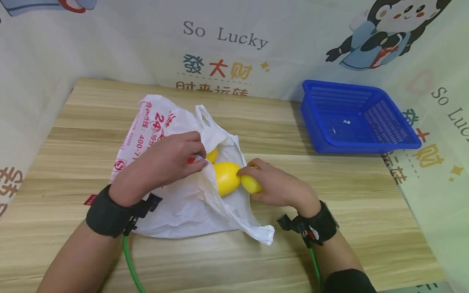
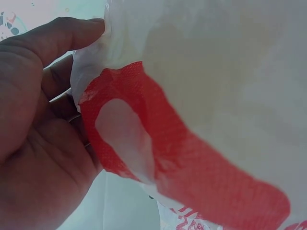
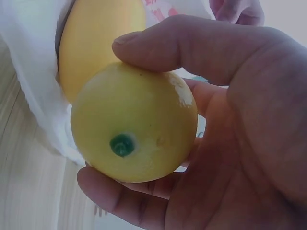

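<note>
A white plastic bag point(image 1: 176, 215) with red print lies on the wooden table, its mouth facing right. My left hand point(image 1: 176, 154) pinches the upper layer of the bag at its mouth; the left wrist view shows the thumb and fingers on the plastic, beside a red printed patch point(image 2: 182, 163). In my right hand point(image 1: 278, 185) is a lemon point(image 3: 134, 124) with a green stem stub, gripped between thumb and fingers at the bag's opening. Just left of it, a larger smooth yellow fruit point(image 1: 226, 178) shows inside the mouth. Another yellow piece point(image 1: 211, 155) peeks out behind, mostly hidden by the bag.
A blue plastic basket point(image 1: 366, 148) with slotted sides stands at the back right of the table point(image 1: 278, 260); small white scraps lie on its bottom. Printed cloth point(image 1: 139, 49) hangs behind and beside the table. Green cables point(image 1: 130, 260) run from both wrist cameras.
</note>
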A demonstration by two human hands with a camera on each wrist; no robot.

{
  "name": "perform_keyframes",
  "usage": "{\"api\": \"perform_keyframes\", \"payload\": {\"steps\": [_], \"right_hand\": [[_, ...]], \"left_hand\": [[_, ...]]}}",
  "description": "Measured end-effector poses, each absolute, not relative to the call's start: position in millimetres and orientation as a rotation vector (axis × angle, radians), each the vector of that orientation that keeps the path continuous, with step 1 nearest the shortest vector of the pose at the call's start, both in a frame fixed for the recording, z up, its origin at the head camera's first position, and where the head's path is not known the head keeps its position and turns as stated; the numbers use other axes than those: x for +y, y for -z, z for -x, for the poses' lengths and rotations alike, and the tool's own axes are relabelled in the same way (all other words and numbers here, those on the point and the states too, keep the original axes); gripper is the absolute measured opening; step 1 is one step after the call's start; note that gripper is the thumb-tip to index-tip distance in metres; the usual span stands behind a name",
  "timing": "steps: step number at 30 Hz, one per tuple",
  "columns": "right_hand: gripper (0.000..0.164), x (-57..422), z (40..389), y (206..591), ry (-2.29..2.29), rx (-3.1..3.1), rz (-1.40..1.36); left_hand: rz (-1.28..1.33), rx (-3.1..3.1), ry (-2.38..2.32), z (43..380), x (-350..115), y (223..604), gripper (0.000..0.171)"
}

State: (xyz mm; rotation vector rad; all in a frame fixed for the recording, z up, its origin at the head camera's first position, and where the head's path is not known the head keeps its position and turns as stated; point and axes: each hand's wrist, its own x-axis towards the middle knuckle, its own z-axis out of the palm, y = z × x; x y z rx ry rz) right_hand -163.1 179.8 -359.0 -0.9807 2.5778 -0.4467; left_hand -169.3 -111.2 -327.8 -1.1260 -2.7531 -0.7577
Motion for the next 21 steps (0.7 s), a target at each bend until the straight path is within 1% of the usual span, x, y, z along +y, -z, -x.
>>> {"api": "perform_keyframes", "payload": {"steps": [21], "right_hand": [[0.05,139.6,174.8,359.9,0.374,2.484,1.234]], "left_hand": [[1.154,-2.694,0.771,171.0,-111.8,330.3,0.01]]}}
